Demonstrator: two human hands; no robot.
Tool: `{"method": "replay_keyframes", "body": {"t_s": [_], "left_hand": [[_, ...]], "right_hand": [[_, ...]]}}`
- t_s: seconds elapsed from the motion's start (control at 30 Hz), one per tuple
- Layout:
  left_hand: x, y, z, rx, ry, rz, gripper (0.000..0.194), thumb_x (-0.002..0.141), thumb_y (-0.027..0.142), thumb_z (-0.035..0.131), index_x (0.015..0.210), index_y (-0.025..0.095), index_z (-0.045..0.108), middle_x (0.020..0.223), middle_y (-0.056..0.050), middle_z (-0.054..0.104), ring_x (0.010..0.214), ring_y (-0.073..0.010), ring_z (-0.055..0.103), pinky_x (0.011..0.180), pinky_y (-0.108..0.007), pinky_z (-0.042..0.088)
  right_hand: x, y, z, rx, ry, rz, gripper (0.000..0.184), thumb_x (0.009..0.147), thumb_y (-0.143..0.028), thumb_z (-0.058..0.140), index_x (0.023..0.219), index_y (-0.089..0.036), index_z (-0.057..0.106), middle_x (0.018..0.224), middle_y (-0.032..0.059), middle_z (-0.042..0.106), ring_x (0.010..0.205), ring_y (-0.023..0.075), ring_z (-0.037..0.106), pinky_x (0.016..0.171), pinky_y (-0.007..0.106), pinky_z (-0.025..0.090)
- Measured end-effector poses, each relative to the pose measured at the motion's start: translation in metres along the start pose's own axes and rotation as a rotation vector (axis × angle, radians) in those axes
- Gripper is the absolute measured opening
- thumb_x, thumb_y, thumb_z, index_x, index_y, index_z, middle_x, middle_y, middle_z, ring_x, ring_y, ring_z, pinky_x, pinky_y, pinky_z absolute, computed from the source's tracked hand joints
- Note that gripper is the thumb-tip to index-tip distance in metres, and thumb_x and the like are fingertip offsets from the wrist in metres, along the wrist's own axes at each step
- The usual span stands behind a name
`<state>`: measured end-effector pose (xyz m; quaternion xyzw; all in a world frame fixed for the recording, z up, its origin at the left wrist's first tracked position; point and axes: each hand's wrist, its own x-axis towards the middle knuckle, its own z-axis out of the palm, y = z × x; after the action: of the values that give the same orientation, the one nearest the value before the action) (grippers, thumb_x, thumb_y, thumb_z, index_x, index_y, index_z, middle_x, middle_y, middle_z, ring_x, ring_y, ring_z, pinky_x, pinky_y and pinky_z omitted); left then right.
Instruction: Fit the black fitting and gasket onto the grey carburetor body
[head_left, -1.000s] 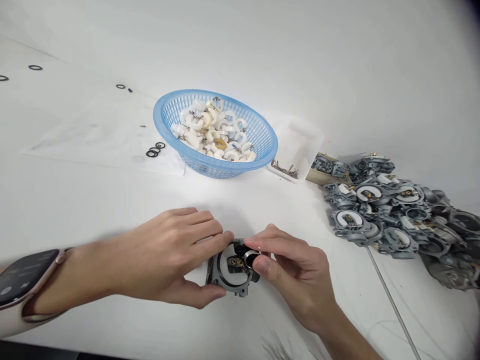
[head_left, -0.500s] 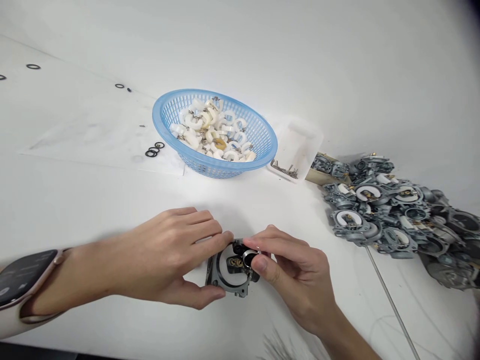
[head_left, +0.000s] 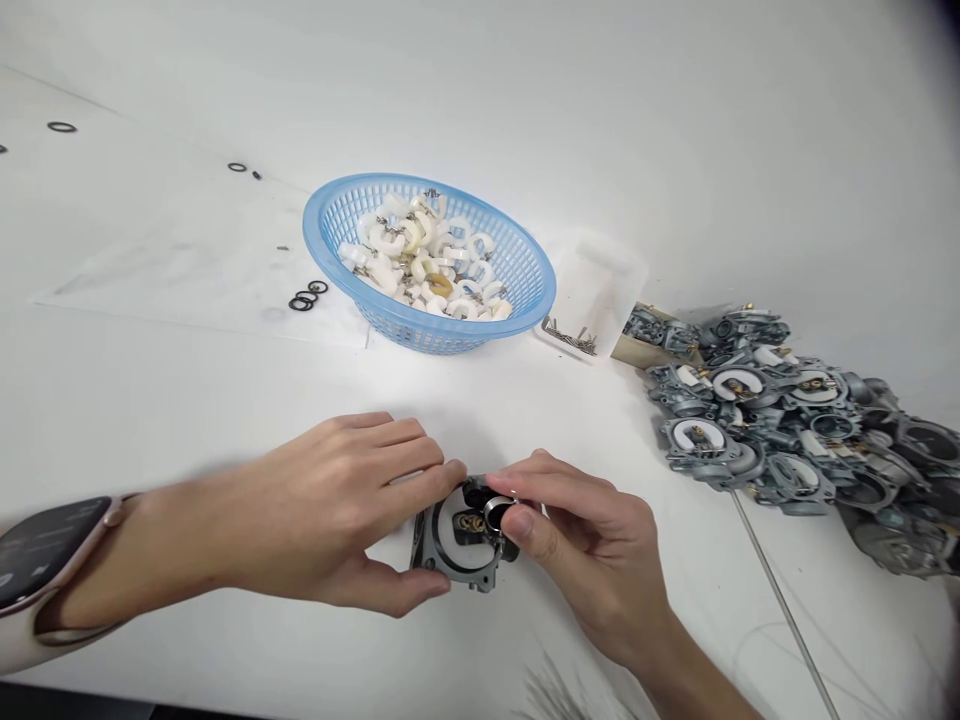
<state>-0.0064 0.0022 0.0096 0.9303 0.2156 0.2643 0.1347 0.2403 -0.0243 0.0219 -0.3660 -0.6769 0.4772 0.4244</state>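
A grey metal carburetor body lies on the white table near the front edge, its round opening facing up with a brass part inside. My left hand grips its left side between thumb and fingers. My right hand pinches a small part at the body's upper right rim; what it holds is too small to name. A smartwatch sits on my left wrist.
A blue plastic basket of several white float parts stands behind. Right of it is a clear tray of small pins. A heap of grey carburetor bodies fills the right. Black O-rings lie left of the basket. A thin metal rod lies at the right front.
Almost nothing has moved. My right fingers have shifted slightly on the part at the carburetor's rim, and the view has tipped a little.
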Motion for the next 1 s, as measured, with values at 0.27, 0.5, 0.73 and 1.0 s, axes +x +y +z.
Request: {"method": "replay_keyframes", "body": {"t_s": [0.27,0.5,0.73,1.0], "left_hand": [[-0.0014,0.0001,-0.0015,0.002,0.006,0.004,0.03,0.095,0.036,0.067,0.115,0.014,0.061,0.083,-0.005,0.062,0.072,-0.0207,0.058,0.065,-0.034,0.048],[-0.0017,-0.0006,-0.0002,-0.009,0.001,-0.002,0.036,0.095,0.037,0.068,0.121,0.014,0.059,0.084,-0.005,0.063,0.074,-0.021,0.06,0.067,-0.033,0.049],[-0.0008,-0.0006,-0.0004,-0.009,0.0,-0.001,0.036,0.095,0.038,0.068,0.12,0.014,0.059,0.084,-0.005,0.063,0.074,-0.0209,0.059,0.068,-0.033,0.048],[-0.0009,-0.0007,0.0001,-0.009,-0.008,-0.003,0.035,0.098,0.039,0.064,0.121,0.013,0.059,0.083,-0.004,0.061,0.072,-0.02,0.055,0.065,-0.035,0.047]], "right_hand": [[0.001,-0.003,0.0009,-0.022,0.033,-0.037,0.031,0.094,-0.011,0.072,0.116,-0.032,0.08,0.097,0.0026,0.078,0.082,0.0169,0.065,0.071,0.032,0.055],[-0.0005,-0.0022,0.0003,-0.023,0.009,-0.031,0.031,0.094,-0.012,0.072,0.116,-0.032,0.08,0.097,0.0037,0.078,0.083,0.0177,0.065,0.071,0.033,0.056],[0.0,-0.0023,0.0007,-0.022,0.005,-0.016,0.03,0.095,-0.012,0.071,0.115,-0.033,0.08,0.096,0.0024,0.078,0.082,0.0167,0.065,0.073,0.032,0.054],[0.0,-0.0022,-0.0024,-0.023,0.013,-0.016,0.03,0.096,-0.013,0.071,0.115,-0.034,0.08,0.096,0.0017,0.078,0.082,0.0166,0.063,0.073,0.033,0.053]]}}
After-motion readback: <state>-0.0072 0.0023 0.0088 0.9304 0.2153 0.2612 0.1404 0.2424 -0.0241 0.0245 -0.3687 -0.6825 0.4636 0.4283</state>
